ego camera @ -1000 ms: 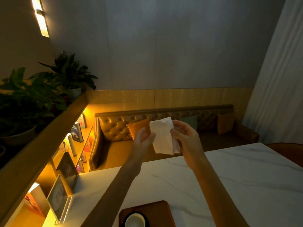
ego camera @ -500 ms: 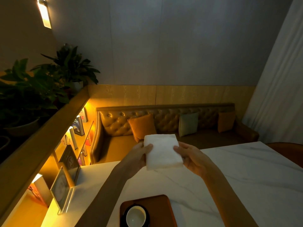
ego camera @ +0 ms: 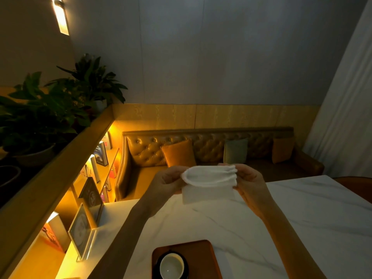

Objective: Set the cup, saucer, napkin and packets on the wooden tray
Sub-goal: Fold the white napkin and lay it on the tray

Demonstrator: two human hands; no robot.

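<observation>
I hold a white napkin (ego camera: 208, 183) in the air above the far part of the marble table (ego camera: 302, 218). My left hand (ego camera: 168, 183) pinches its left edge and my right hand (ego camera: 248, 183) pinches its right edge. The napkin's top part is folded over toward me. Below, at the bottom edge of the view, lies the wooden tray (ego camera: 199, 252). On its left part a white cup (ego camera: 171, 266) stands on a dark saucer (ego camera: 186, 267). No packets are visible.
A framed picture (ego camera: 80, 232) stands on the table's left edge beside a lit bookshelf (ego camera: 94, 178). A tufted sofa (ego camera: 201, 150) with cushions runs behind the table. Potted plants (ego camera: 44, 109) sit on the ledge at left. A curtain (ego camera: 342, 117) hangs at right.
The flat napkin has had its top edge folded down toward me between both hands. The view has tilted down a little, so more of the tray and cup shows.
</observation>
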